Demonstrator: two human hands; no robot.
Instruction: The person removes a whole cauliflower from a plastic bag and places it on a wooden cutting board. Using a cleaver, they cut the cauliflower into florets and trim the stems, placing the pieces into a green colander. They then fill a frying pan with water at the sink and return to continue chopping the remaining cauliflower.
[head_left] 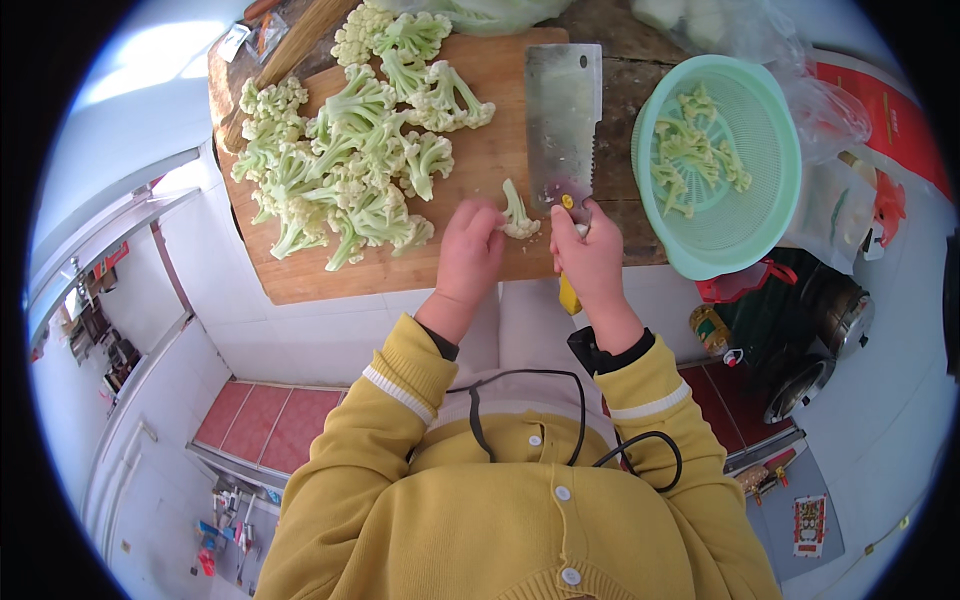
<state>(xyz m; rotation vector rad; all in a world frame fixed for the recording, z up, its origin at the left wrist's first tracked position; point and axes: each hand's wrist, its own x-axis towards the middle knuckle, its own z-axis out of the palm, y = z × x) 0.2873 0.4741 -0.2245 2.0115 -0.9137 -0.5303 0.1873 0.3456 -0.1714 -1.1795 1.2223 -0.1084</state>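
My right hand (590,252) is wrapped round the yellow handle of a cleaver (560,115). Its broad, wet blade points away from me along the right edge of the wooden cutting board (480,165), with a toothed stretch on the right side. My left hand (470,248) is over the board's near edge, fingers curled together and slightly blurred; whether anything is between them is hidden. Right beside those fingertips is a small cauliflower floret (518,215), stem pointing away. A large heap of cut cauliflower florets (350,140) covers the board's left and far parts.
A mint-green colander (785,180) with a few cauliflower pieces (690,150) stands right of the cleaver. Clear plastic bags (830,115) and a red package (880,120) are beyond it. A wooden stick-like thing (300,45) leans at the far left. A black cable (580,400) hangs before me.
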